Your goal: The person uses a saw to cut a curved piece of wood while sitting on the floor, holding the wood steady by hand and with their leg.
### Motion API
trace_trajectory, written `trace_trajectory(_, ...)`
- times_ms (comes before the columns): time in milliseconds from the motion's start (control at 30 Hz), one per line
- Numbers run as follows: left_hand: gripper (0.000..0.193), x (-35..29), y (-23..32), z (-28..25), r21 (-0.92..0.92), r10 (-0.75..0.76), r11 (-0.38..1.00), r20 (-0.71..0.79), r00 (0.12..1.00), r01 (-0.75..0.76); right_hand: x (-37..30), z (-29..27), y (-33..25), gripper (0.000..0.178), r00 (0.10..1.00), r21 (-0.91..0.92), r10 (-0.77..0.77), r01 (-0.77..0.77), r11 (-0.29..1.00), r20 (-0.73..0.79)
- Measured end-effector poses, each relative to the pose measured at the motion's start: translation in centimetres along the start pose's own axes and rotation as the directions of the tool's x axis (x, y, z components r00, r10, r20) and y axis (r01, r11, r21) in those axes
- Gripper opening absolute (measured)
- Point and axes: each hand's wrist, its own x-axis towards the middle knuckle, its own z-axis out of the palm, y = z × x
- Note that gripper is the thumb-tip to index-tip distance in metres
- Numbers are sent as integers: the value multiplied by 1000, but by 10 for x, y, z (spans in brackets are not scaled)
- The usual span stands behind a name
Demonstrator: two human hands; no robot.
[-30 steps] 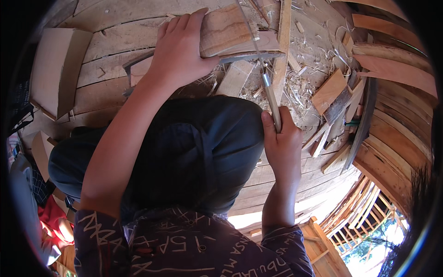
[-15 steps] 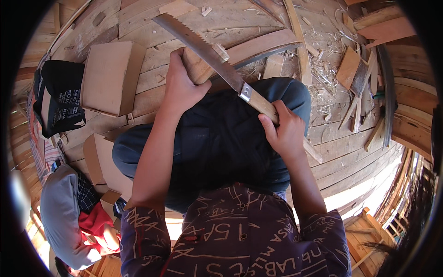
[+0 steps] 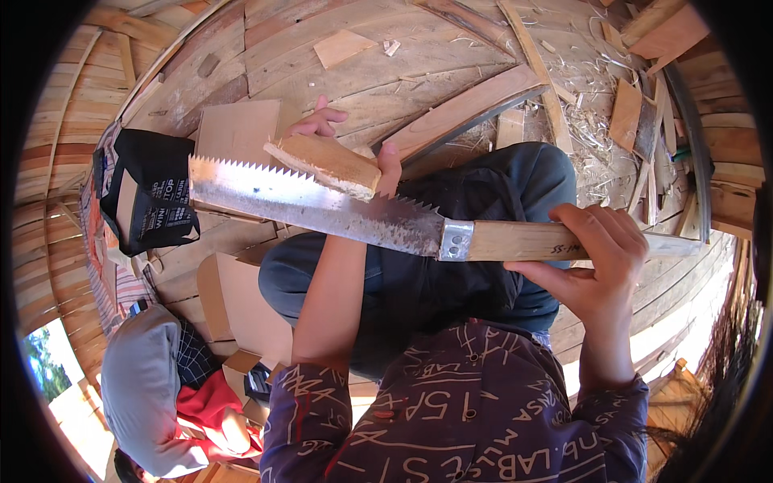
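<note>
My right hand (image 3: 608,253) is wrapped round the wooden handle of a hand saw (image 3: 306,211). Its broad steel blade points left across my lap, teeth facing away from me. Just beyond the blade, my left hand (image 3: 390,169) holds a small curved wood block (image 3: 330,166), thumb at one end and fingers spread out behind it. The blade overlaps the block's near edge from this angle; whether they touch I cannot tell. My left palm is hidden behind block and blade.
A cardboard box (image 3: 237,129) and a black printed bag (image 3: 153,193) stand on the left. Another person in a grey top (image 3: 141,386) sits at lower left near an opened carton (image 3: 254,310). Planks (image 3: 463,109) and shavings (image 3: 592,129) lie on the wooden floor ahead and right.
The saw has swung from a diagonal slant to nearly level and come closer, my right hand moving right. The block has turned in my left hand, whose fingers have opened outward.
</note>
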Motion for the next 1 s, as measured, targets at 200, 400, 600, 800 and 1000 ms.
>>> trace_trajectory(200, 77, 7, 13, -3, -59, 59, 996, -63, 996, -62, 5, -28, -36, 56, 991, -103, 47, -34, 994, 127)
trace_trajectory(400, 74, 9, 12, -11, -221, -23, 975, -97, 995, 1, 5, -20, -57, 53, 985, -83, 60, -47, 995, 161)
trace_trajectory(600, 60, 10, 13, -15, -241, -26, 970, -98, 995, 1, 4, -8, -59, 51, 991, -29, 27, -24, 999, 130)
trace_trajectory(800, 56, 9, 11, -12, -327, -16, 945, -45, 999, 0, 1, -10, -60, 53, 990, 5, 30, -31, 1000, 141)
trace_trajectory(1000, 56, 3, 7, -6, -476, -58, 878, 2, 998, 52, 3, -10, -56, 52, 992, 19, 45, -47, 999, 115)
